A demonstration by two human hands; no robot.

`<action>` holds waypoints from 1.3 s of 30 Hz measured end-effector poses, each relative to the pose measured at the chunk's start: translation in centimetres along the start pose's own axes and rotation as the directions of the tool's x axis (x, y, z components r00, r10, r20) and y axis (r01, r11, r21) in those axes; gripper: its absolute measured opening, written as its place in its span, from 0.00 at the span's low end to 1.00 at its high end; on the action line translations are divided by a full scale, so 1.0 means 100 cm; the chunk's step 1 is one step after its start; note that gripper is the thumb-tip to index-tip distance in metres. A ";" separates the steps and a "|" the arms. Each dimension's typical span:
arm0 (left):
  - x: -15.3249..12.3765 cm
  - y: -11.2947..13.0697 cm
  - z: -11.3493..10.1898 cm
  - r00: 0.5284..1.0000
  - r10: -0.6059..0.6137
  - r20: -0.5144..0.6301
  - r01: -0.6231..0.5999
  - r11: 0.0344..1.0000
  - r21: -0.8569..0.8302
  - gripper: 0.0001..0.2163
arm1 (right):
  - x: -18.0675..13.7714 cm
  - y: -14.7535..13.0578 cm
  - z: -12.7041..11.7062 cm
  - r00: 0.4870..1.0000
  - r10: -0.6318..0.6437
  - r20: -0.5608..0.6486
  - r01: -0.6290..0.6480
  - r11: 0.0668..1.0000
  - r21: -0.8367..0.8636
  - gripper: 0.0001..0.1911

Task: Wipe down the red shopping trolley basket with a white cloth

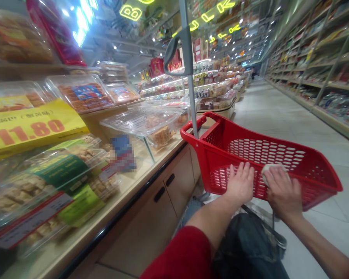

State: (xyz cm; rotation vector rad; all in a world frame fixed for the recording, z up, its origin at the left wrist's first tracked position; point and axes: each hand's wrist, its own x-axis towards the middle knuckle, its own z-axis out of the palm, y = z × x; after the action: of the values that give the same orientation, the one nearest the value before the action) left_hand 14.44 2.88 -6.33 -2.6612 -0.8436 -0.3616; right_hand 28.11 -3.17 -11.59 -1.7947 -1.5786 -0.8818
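Note:
A red plastic shopping cart basket (202, 153) with perforated sides stands in front of me on a metal frame. My left hand (241, 181) lies against the near side of the basket, fingers stretched out and holding nothing that shows. To its right, my right hand (285, 192) presses a white cloth (269, 169) to the same side panel. The fingers lie over the cloth and cover most of it. Inside the basket no goods show through the part I can see.
Along the left runs a display counter (158, 162) with packed pastries and a yellow price sign (36, 126). A grey pole with a handle (189, 58) rises behind the basket's left end. Stocked shelves (317, 66) line the aisle's right side, beside the tiled floor (258, 104).

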 end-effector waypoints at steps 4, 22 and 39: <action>0.004 0.006 0.001 0.999 0.022 -0.026 -0.023 0.999 -0.045 0.25 | 0.000 0.009 0.005 0.999 0.015 0.037 -0.012 0.997 -0.081 0.26; 0.019 0.037 0.004 0.992 0.123 0.020 -0.119 0.985 -0.126 0.28 | -0.038 0.029 0.005 0.989 0.058 0.136 -0.041 0.992 -0.119 0.25; 0.024 0.065 0.003 0.975 0.218 0.050 -0.210 0.969 -0.131 0.30 | -0.087 0.064 -0.007 0.968 0.205 0.145 -0.177 0.967 -0.185 0.27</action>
State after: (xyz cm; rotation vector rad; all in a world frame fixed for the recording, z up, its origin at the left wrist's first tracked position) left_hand 20.20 -0.85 -7.26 -2.8590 -0.5587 -0.2850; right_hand 33.71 -9.80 -18.05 -2.1499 -1.4307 -0.8162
